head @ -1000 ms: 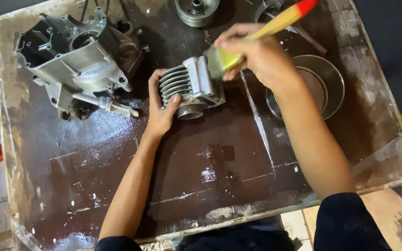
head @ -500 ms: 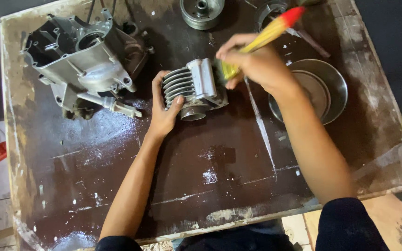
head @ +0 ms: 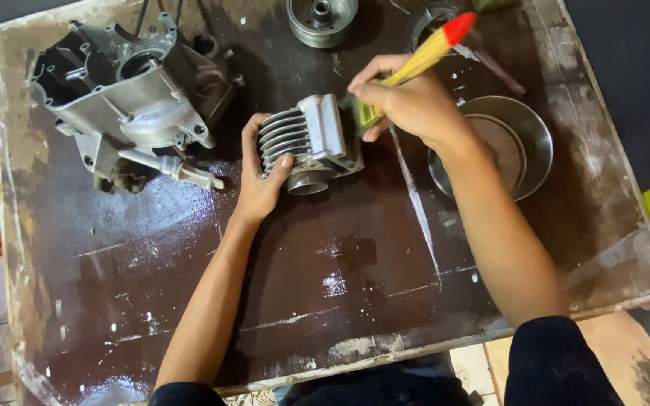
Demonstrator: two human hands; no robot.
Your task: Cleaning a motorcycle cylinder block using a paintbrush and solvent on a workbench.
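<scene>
A silver finned engine cylinder [head: 311, 137] lies on the dark wet tabletop [head: 325, 301]. My left hand [head: 259, 182] grips its finned left side, thumb on the fins. My right hand [head: 408, 101] holds a paintbrush with a yellow handle and red tip [head: 432, 46]; the bristle end presses against the cylinder's right side, mostly hidden by my fingers.
A large grey engine crankcase [head: 133, 101] sits at the back left. A round metal bowl [head: 509, 143] lies under my right forearm. A round metal pulley part [head: 322, 18] and another round part [head: 429, 22] rest at the far edge.
The view has shifted slightly. The brush has dropped a little lower against the cylinder's right side; my left hand keeps its grip on the fins.
</scene>
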